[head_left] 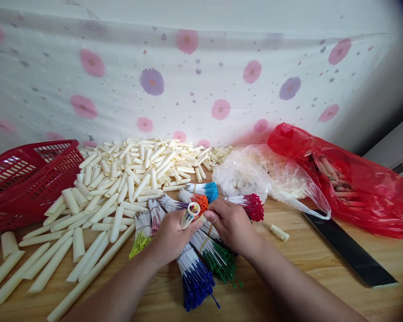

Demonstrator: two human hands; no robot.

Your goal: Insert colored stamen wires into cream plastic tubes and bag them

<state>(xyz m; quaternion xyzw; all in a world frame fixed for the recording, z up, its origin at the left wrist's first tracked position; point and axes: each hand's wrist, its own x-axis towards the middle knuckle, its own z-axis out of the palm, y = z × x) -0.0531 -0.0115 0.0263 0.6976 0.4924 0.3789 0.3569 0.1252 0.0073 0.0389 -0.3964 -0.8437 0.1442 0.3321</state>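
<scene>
My left hand (173,237) is closed around a cream slotted pen part (190,215), its round end facing up with several colours showing inside and along its slots. Close beside it, my right hand (230,223) is pinched, thumb against fingers; what lies between the fingertips is too small to make out. Beneath and around both hands lie banded bundles of thin white pen refills with coloured ends: dark blue (196,284), green (221,264), yellow (141,235), orange (201,200), light blue (208,191) and red (251,205). My hands partly hide some bundles.
A heap of cream pen tubes (134,172) spreads across the left of the wooden table, beside a red basket (30,179). To the right are a clear plastic bag (245,165), a red bag (372,197), a loose slotted part (279,232) and a flat black strip (349,250).
</scene>
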